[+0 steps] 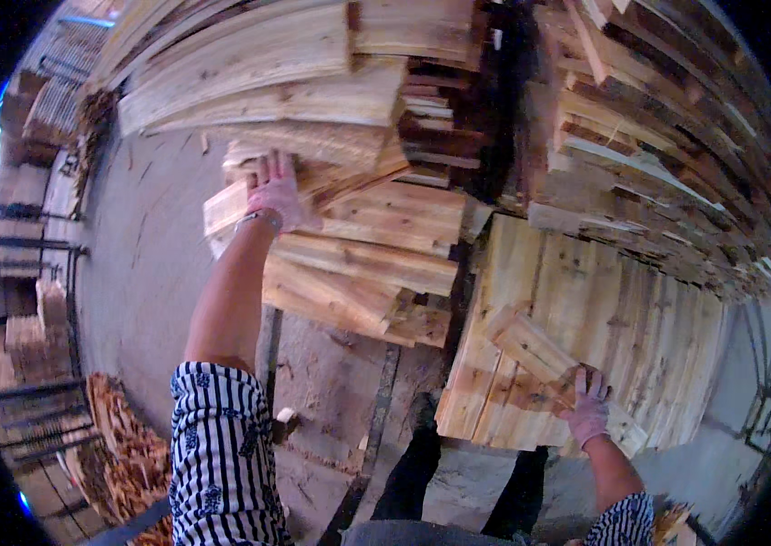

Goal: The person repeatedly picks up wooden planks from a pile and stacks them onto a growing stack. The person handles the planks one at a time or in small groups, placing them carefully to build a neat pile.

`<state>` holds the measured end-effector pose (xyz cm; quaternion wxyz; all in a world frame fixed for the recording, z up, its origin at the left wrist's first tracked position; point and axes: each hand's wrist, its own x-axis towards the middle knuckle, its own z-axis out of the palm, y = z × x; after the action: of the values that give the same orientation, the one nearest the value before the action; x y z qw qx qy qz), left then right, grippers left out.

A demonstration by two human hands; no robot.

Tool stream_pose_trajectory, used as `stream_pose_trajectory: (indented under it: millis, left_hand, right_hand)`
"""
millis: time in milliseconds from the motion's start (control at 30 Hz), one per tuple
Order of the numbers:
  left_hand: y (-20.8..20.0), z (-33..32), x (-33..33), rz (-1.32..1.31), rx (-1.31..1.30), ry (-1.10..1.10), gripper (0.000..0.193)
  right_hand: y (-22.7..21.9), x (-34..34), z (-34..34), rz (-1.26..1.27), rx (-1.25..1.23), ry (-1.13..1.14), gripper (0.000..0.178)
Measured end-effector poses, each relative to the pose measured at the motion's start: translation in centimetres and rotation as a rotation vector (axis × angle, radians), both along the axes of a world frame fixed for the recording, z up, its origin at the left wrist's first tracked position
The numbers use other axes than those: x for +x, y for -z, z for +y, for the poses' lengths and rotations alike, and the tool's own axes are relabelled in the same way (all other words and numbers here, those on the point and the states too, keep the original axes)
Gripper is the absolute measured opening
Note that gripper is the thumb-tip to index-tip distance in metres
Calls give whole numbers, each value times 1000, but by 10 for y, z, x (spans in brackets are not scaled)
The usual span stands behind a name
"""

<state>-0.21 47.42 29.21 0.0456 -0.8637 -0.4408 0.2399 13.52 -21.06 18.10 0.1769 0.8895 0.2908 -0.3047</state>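
My left hand (276, 193), in a pale pink glove, reaches out to an untidy pile of wooden boards (394, 218). Its fingers reach across a short pale board (226, 207) at the pile's left end and close over it; the fingertips are partly blurred. On the right, my gloved right hand (588, 408) grips a narrow wooden board (535, 344) near its lower end, fingers over its upper face. That board lies slantwise on a flat layer of boards (622, 318) set side by side.
Longer planks (258, 73) are heaped beyond my left hand. A tall stack of rough boards (640, 146) rises at the far right. Wood scraps (126, 455) lie at the lower left, beside metal racks (30, 391). Dark rails (372, 409) cross the dusty floor near my legs.
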Motion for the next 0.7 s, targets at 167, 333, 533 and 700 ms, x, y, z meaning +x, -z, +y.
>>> stream_pose_trajectory:
  millis: [167, 333, 533, 700]
  left_hand:
    - [13, 8, -10, -27, 37, 71, 133]
    - [51, -19, -45, -245, 230, 125, 101]
    - [57, -31, -63, -423, -77, 80, 95]
    - [25, -197, -63, -307, -207, 197, 109]
  right_hand:
    - [-16, 3, 24, 92, -82, 65, 114]
    - [-20, -1, 32, 135, -6, 96, 113]
    - [-7, 1, 8, 26, 300, 63, 103]
    - [-17, 24, -10, 79, 284, -25, 86]
